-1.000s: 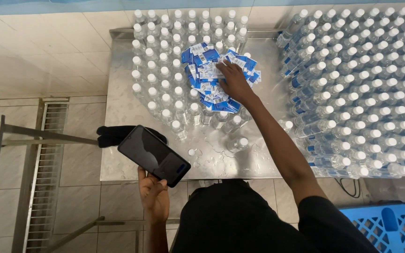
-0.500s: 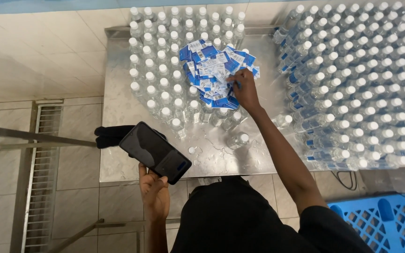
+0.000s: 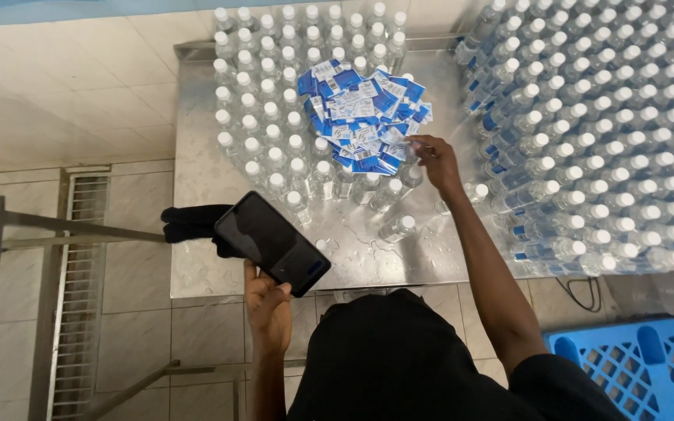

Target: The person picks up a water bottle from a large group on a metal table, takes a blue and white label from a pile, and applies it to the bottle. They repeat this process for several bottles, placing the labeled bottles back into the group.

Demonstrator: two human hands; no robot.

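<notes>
1. Steel table (image 3: 196,168) on a pale tiled floor, packed with clear capped water bottles (image 3: 263,129)
2. Left hand (image 3: 268,310) is wrapped round a dark smartphone (image 3: 272,242), screen up, at the table's near edge
3. Right hand (image 3: 438,160) has fingertips pinched at the edge of a blue-and-white label pile (image 3: 362,117), which sits on the bottle caps just beyond it
4. Black glove (image 3: 195,223) lies just left of the phone

labels (image 3: 362,117) on bottles (image 3: 274,117) (phone (image 3: 272,242) nearer)
</notes>
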